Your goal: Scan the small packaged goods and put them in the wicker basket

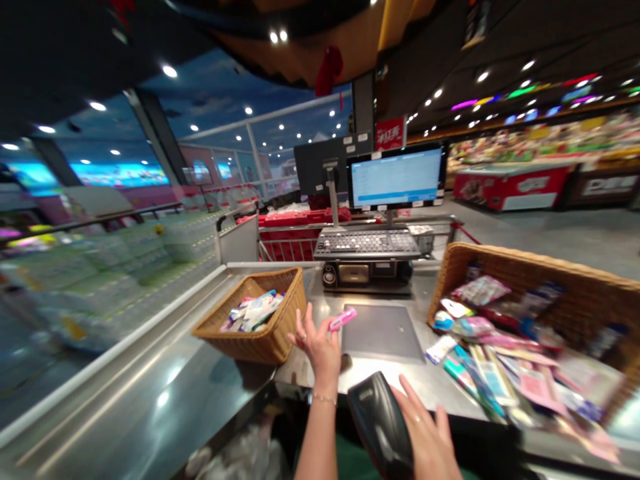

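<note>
The left hand (316, 347) is spreading its fingers wide beside a small pink tube-shaped packet (343, 319), though it is hard to tell whether the fingertips are touching it. The right hand (425, 437) is wrapping around a black handheld scanner (379, 420), whose front is turned away and cut off by the lower edge of the view. The packet is hanging above a grey scanning plate (383, 332) on the steel counter (415, 390), placed between two wicker baskets. The smaller basket (280, 340) is holding a few packets, while the larger one (530, 273) is spilling many more, their labels too warped to read.
</note>
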`<action>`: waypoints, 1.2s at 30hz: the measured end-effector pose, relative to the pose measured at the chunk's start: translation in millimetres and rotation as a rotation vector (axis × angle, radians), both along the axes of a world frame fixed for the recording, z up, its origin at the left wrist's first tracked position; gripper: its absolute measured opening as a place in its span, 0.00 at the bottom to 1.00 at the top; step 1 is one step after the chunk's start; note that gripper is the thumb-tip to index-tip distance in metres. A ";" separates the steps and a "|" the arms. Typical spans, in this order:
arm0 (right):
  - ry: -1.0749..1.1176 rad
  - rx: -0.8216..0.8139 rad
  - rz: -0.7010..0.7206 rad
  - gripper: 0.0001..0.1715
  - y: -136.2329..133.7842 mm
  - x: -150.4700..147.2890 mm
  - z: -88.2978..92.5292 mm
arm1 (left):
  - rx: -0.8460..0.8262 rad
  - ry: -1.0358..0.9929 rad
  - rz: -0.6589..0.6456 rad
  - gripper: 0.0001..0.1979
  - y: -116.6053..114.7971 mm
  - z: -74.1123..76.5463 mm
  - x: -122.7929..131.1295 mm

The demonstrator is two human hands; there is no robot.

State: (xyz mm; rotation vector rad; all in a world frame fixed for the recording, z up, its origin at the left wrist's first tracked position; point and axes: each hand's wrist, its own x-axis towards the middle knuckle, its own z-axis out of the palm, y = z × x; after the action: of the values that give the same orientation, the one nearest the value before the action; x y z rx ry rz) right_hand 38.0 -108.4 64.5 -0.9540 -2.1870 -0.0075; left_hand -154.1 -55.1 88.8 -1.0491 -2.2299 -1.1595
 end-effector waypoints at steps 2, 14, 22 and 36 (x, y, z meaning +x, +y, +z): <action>-0.007 0.008 0.024 0.22 -0.2 -3.1 0.6 | 0.023 0.020 0.004 0.10 -2.2 -0.5 -3.3; -0.051 0.083 0.065 0.22 1.3 -17.5 12.4 | 0.072 0.072 0.057 0.09 -10.7 4.5 -20.4; -0.108 0.097 0.044 0.22 3.2 -28.7 7.0 | 0.091 0.109 0.085 0.10 -16.4 6.9 -31.3; -0.055 0.104 0.099 0.25 4.0 -42.5 -9.0 | 0.142 0.125 0.109 0.10 -27.2 13.1 -46.9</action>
State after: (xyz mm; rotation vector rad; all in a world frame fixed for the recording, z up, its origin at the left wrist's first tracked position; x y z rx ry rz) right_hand -4.5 -104.5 55.4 -0.7956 -2.2588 -0.1002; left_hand -201.0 -82.3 101.9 -0.9061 -2.0492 -1.1540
